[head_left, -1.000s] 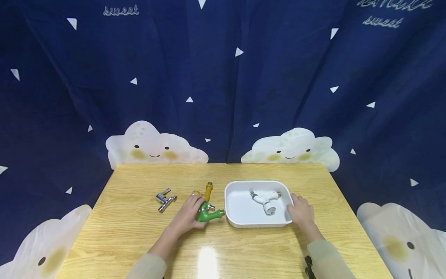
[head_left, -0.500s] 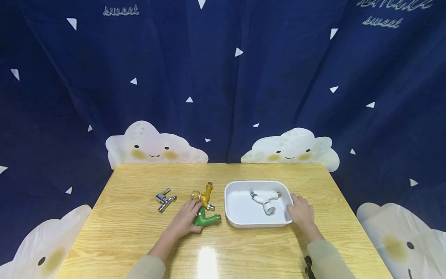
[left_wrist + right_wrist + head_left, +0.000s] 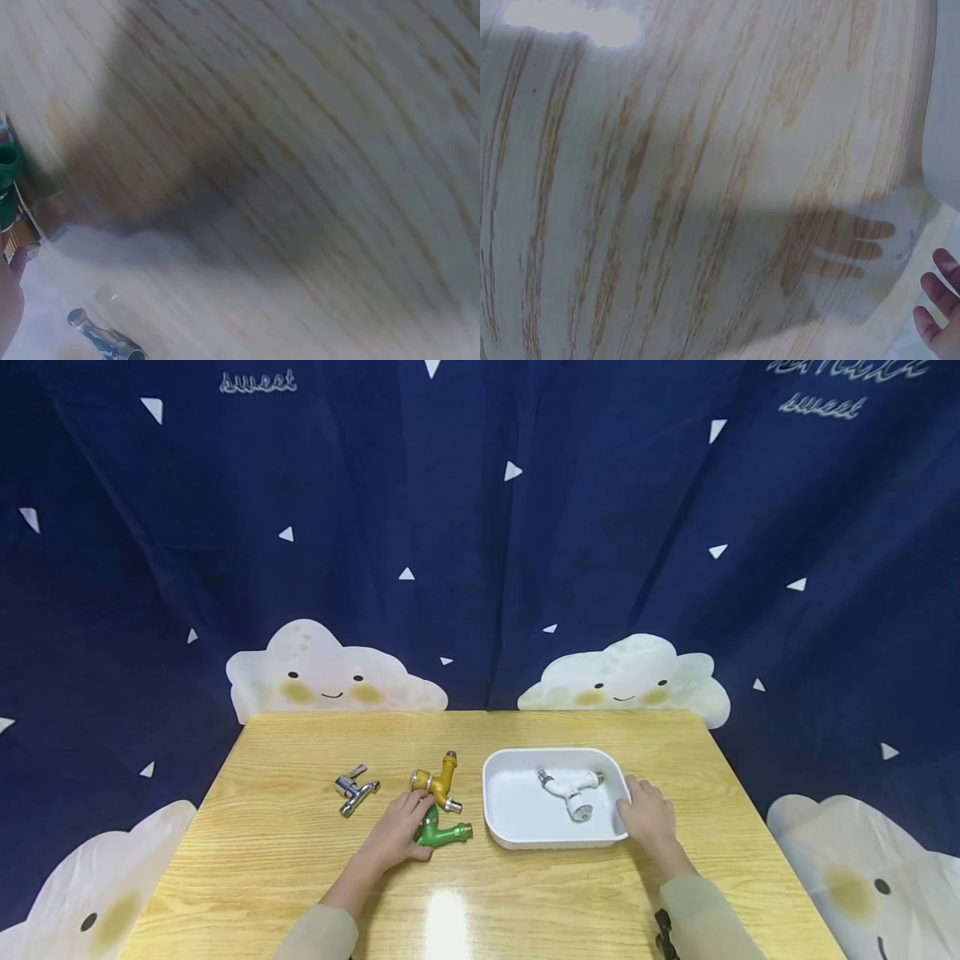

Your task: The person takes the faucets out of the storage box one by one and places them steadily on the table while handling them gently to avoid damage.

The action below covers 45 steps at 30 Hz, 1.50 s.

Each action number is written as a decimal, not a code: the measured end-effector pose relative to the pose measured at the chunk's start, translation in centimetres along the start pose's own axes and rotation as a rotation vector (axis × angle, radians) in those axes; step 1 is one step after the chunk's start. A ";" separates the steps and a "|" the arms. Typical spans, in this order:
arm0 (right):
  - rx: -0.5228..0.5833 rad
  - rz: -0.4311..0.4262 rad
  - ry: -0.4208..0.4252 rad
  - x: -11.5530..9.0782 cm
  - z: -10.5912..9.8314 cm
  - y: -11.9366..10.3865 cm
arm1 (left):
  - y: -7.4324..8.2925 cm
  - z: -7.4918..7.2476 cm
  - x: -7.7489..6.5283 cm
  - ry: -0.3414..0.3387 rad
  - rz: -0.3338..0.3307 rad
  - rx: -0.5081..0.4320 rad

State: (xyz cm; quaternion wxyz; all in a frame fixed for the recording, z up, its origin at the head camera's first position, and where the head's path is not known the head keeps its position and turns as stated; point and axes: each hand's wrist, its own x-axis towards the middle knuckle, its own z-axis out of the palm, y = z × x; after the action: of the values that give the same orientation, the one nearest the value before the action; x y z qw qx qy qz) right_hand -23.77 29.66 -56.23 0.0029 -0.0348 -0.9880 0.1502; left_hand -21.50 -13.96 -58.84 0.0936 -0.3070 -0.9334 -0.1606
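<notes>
My left hand (image 3: 399,828) grips a green faucet (image 3: 442,836) by its handle end, its spout end pointing right. The fingers cover part of it. Just behind lies a yellow faucet (image 3: 444,778), its handle close to my fingertips. In the left wrist view, the green faucet (image 3: 7,161) shows only at the left edge. My right hand (image 3: 649,812) holds the right rim of a white plastic tray (image 3: 525,842), thumb over the inner side. Inside that tray lies a white faucet (image 3: 572,793). Fingers (image 3: 939,289) of the right hand show at the right wrist view's edge.
A chrome faucet (image 3: 356,790) lies on the wooden table (image 3: 525,902), left of the yellow one. Behind the table hangs a dark blue curtain (image 3: 465,527) with white clouds.
My left hand has drawn the green faucet slightly left and toward me, away from the tray, uncovering more of the yellow faucet. The right hand and tray have stayed put.
</notes>
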 end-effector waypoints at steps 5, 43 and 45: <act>0.003 -0.003 0.000 0.0 0.0 0.0 | -0.1 0.1 0.1 -0.008 -0.012 -0.022; 0.010 0.010 -0.008 -0.1 -0.1 0.0 | 0.6 -0.8 0.8 -0.102 -0.137 -0.074; 0.008 0.008 -0.005 -0.1 -0.1 -0.1 | 0.8 -0.9 1.0 -0.082 -0.139 -0.095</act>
State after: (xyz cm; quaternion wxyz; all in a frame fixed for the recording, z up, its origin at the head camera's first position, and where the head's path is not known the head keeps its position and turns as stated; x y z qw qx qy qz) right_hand -23.68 29.64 -56.08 -0.0001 -0.0381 -0.9873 0.1542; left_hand -21.71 -13.14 -57.50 0.0294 -0.2521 -0.9468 -0.1981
